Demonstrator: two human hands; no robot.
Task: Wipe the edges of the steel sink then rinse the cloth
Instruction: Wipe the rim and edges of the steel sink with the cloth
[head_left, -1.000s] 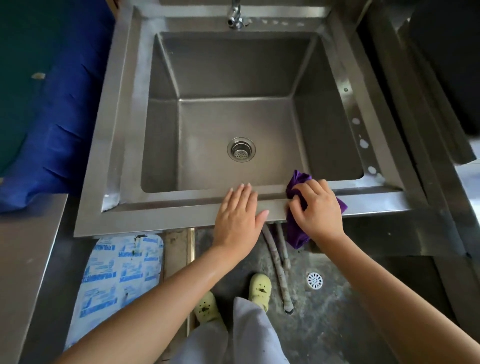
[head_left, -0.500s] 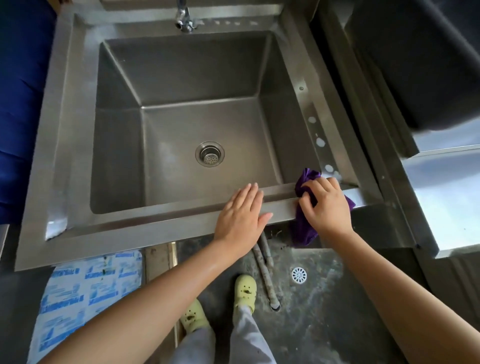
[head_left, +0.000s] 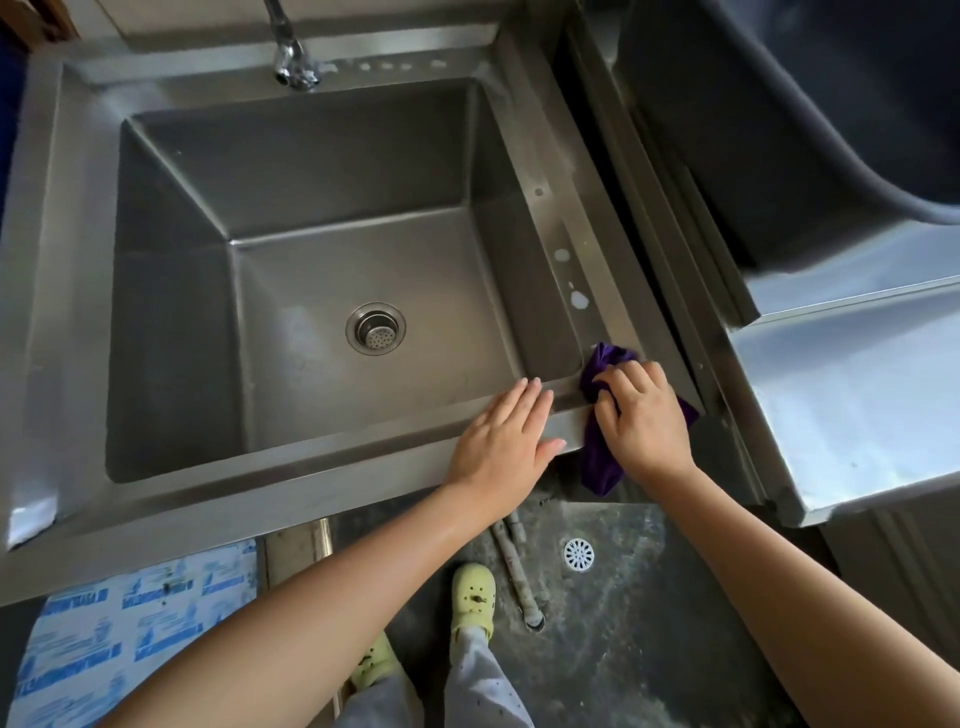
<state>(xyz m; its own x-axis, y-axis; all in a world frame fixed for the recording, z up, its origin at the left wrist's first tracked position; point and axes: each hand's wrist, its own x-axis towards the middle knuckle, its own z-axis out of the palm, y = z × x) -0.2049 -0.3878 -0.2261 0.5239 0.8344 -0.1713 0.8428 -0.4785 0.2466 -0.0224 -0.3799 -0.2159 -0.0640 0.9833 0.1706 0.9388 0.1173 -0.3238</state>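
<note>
Both hands moved right: right hand (head_left: 641, 415) clutching cloth (head_left: 602, 462) at sink (head_left: 311, 462) corner; left hand (head_left: 501, 444) flat, empty.

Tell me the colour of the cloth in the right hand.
Purple; the cloth shows clearly in the head view.

Glaring off the steel counter (head_left: 857, 395) at right (soft daylight), bowing at frame edges, staying sharp centrally.
</note>
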